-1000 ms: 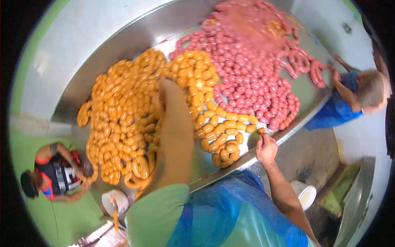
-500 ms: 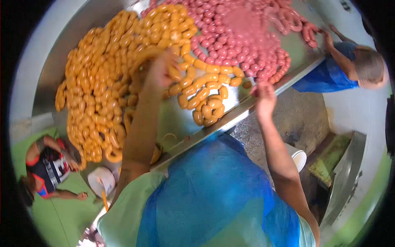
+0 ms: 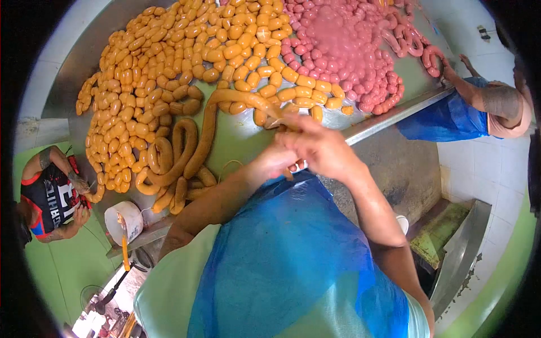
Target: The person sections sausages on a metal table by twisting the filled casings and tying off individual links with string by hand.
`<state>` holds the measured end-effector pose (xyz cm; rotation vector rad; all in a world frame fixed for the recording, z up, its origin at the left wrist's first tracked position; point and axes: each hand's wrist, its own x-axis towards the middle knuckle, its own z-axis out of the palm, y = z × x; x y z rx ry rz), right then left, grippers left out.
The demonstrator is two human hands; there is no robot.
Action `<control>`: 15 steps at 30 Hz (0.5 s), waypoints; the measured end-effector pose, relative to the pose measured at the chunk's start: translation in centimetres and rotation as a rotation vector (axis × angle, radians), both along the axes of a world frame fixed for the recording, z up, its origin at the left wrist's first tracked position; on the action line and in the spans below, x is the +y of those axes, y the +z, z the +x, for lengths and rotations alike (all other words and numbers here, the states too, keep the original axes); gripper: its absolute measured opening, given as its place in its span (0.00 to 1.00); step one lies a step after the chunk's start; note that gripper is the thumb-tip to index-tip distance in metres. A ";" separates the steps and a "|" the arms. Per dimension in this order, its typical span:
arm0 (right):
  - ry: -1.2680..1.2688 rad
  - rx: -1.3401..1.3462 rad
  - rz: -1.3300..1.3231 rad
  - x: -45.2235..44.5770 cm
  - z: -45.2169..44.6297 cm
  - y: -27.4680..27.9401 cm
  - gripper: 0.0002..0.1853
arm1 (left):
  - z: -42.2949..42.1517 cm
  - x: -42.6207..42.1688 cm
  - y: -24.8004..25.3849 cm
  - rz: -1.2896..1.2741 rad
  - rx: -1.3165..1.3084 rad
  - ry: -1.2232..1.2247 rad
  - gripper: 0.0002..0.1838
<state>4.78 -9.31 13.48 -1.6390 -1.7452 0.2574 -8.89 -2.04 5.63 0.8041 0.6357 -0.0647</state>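
Observation:
A long orange-brown sausage [image 3: 207, 132], not divided into links along this stretch, curves up from the near edge of the pile and runs right into my hands. My right hand [image 3: 324, 147] is closed around its end, fingers bent over it. Just beside and below, touching it, my left hand [image 3: 274, 160] is closed too, with a bit of sausage showing under the fingers. Their overlap hides part of the grip. Beyond them lie orange linked sausages [image 3: 304, 91], some close to my right hand.
A heap of pink linked sausages [image 3: 341, 48] covers the table's far right. The metal table edge [image 3: 389, 115] runs diagonally before me. One person in a blue apron [image 3: 437, 112] handles pink sausages at right; another person [image 3: 55, 188] stands at left near a white bucket [image 3: 125, 221].
My hands have come together in front of my apron; the left moved right and down from the pile, drawing the sausage along, and the right moved left.

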 end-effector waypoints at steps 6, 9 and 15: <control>-0.378 0.857 -0.568 -2.8 1.9 -4.1 0.11 | -0.1 -1.9 -2.2 0.196 -0.088 0.140 0.15; 0.025 1.054 -0.847 -3.6 3.2 -5.9 0.09 | 0.3 0.1 -1.5 0.067 -0.167 0.241 0.14; -0.869 1.810 -0.050 -2.9 5.3 -9.4 0.04 | 0.3 4.5 -3.4 0.091 0.072 0.002 0.20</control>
